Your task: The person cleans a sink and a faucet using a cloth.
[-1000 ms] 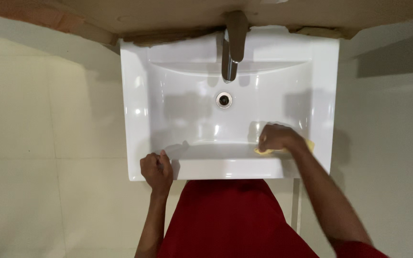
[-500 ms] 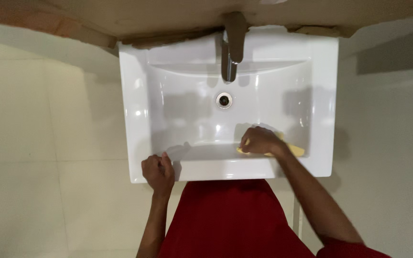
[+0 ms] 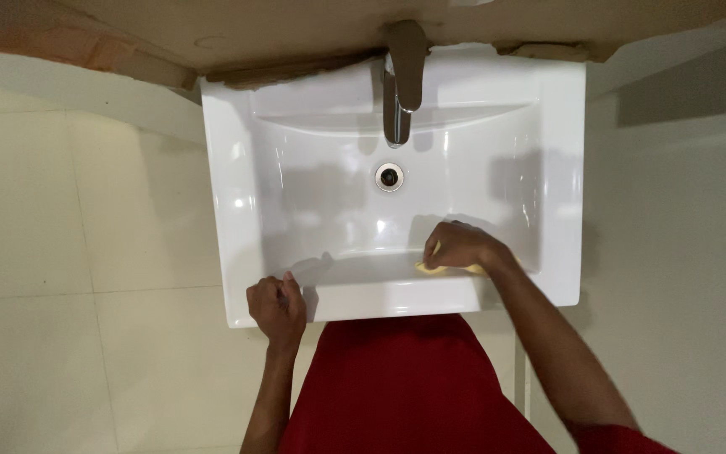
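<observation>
So the right hand [image 3: 457, 246] is curled down over a yellow cloth [image 3: 430, 268], pressing it onto the near inner slope of the white sink [image 3: 237, 210], a bit right of centre. The left hand [image 3: 276, 308] is closed around the sink's near rim towards the left corner. The chrome tap [image 3: 396, 105] and drain [image 3: 389, 176] sit at the far side, well apart from both hands.

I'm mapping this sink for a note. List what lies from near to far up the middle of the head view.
Red garment → sink's front rim → drain → faucet → brown wall edge.
</observation>
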